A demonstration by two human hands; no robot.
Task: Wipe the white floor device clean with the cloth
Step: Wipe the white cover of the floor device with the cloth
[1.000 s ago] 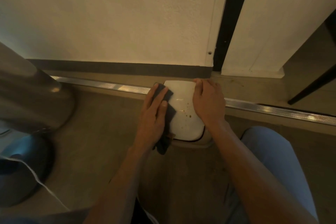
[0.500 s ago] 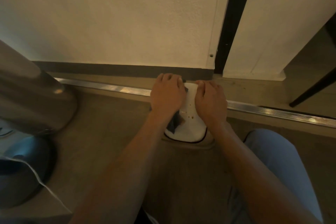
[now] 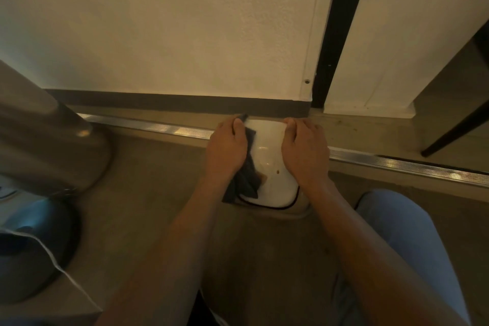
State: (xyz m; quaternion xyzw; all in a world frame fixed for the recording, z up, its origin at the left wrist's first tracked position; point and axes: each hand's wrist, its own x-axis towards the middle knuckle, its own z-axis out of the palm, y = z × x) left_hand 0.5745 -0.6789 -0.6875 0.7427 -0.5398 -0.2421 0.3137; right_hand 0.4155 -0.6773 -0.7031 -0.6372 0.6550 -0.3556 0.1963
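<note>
Left hand clamps the soft, floppy cloth; right hand grips the white floor device, probably slick and rigid, best held by its edges.

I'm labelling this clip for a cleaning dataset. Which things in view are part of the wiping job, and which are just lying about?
Part of the job:
white floor device
dark cloth
left hand, holding the cloth on the device
right hand, steadying the device

Just lying about:
metal bin
metal floor strip
dark furniture leg
</note>
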